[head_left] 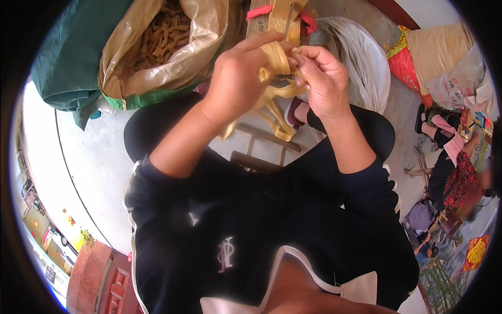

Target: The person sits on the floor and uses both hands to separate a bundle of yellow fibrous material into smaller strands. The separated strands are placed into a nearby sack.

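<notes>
Both hands are close together at the top middle, in front of a wooden block (259,26) with a thin metal spike (289,22) and red cloth (260,11) on it. A flat, shiny yellow strip (276,58) is looped around the fingers of my left hand (230,78), which is closed on it. My right hand (327,78) pinches the strip between thumb and fingers, right beside the loop. Loose yellow strands (280,123) dangle below the hands between my knees. Whether something lies inside the loop is hidden.
Left of the block stands an open tan woven sack (123,57) of brown, knobbly pieces, beside a dark green cloth bundle (78,47). A whitish sack (361,57) lies to the right. Below the strands is a wooden frame (266,138). Another person (460,175) sits far right, near stacked sacks (444,52).
</notes>
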{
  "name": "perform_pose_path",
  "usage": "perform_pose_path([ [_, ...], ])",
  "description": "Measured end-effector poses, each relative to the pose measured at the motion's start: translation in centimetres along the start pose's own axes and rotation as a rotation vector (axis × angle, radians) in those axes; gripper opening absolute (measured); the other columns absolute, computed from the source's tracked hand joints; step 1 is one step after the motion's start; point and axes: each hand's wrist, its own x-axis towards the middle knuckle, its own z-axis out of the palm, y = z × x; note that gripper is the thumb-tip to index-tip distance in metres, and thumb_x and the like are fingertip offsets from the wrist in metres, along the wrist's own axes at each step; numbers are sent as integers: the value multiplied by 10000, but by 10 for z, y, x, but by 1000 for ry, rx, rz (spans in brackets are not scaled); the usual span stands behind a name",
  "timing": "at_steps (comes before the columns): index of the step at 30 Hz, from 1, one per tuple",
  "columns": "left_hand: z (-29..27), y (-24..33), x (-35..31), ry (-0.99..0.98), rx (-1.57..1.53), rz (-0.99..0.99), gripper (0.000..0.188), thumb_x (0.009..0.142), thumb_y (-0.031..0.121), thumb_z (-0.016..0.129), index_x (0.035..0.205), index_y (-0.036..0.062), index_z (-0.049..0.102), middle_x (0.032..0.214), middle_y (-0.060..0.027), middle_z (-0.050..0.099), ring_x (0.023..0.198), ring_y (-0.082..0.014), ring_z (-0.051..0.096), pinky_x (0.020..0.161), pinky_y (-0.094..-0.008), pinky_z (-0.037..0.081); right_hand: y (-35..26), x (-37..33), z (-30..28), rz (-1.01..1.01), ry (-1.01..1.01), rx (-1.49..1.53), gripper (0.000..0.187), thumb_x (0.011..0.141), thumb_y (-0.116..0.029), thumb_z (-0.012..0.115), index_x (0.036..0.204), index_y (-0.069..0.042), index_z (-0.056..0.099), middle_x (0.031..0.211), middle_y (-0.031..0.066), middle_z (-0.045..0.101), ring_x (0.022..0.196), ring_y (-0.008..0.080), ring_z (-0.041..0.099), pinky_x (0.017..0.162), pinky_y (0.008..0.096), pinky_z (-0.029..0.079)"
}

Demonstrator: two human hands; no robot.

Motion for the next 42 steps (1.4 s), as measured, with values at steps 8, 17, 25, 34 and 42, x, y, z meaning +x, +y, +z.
perform_pose_path([
  [8,2,-3,-11,-337,157,-167,264,680,-96,597,924,-16,658,1090,-169,632,940,-365,621,803,-356,518,17,-6,-9,-261,-217,-962,302,869,-304,627,809,-9,606,678,160,608,633,300,613,564,358,464],
  [17,-26,4,7,84,-492,-290,109,886,-3,582,920,-66,664,1062,-111,637,976,-181,607,834,-272,493,8,-7,-12,318,-405,-18,470,976,-415,471,795,-6,617,582,-60,414,513,35,288,480,198,244],
  [25,-24,4,8,-102,-680,-740,301,832,229,727,1007,4,632,749,-61,627,568,-84,557,526,-202,439,15,-2,-15,505,-382,323,390,960,-368,519,781,-30,590,543,-88,320,464,21,227,435,206,161],
  [34,-8,-5,14,89,-682,-824,114,860,111,658,901,12,621,690,-23,583,536,-56,477,490,-189,382,1,15,-30,63,59,-273,204,851,-194,710,839,0,645,728,-24,597,629,21,473,535,181,364],
  [42,28,-56,19,26,-66,-686,222,885,214,646,971,9,648,732,-27,616,608,-67,543,545,-228,444,33,53,-38,-280,289,-1128,228,812,-319,703,854,-107,629,688,89,659,646,296,633,580,364,479],
])
